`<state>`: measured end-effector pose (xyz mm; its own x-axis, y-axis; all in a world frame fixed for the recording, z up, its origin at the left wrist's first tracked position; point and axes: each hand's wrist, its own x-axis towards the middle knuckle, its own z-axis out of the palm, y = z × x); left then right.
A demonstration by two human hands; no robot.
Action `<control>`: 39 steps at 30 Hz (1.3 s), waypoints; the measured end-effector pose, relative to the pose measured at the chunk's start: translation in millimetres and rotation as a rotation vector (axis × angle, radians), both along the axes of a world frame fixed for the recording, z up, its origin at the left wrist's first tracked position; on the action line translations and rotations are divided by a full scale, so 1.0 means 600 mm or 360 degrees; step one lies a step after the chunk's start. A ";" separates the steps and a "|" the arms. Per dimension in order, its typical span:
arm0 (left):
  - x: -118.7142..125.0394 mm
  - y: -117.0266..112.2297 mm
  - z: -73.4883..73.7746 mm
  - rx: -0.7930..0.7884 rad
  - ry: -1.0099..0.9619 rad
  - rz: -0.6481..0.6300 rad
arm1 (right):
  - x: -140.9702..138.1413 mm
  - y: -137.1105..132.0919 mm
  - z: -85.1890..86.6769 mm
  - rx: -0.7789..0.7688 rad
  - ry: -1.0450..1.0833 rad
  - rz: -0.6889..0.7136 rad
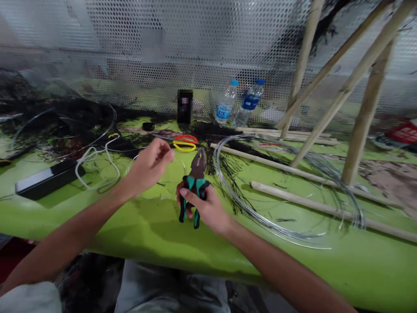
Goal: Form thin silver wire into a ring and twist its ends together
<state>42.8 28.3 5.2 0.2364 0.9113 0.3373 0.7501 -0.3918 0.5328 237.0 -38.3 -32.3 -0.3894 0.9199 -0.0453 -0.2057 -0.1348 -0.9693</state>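
My right hand [208,204] is wrapped round the black and green handles of a pair of pliers [198,167]. Their dark metal jaws point away from me, with the thumb resting across the grips. My left hand [148,163] is raised to the left of the pliers, its fingers curled in and thumb pressed toward them. Whatever lies between those fingertips is too small or hidden to make out. A thin pale wire [183,161] curves faintly near that hand. Just beyond the hands lie scissors [184,147] with red and yellow handles.
To the right, a coil of silvery wire [241,206] lies over wooden sticks [293,199] on the green table [137,221]. Upright poles [365,117] stand behind. Two water bottles [224,104] stand at the back. Leftward are a white cord [97,188] and a black box [45,180].
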 end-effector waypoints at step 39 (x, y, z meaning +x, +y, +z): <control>0.049 -0.030 -0.005 -0.1473 -0.1685 -0.0452 | 0.100 0.061 0.063 -0.0098 -0.0449 -0.0081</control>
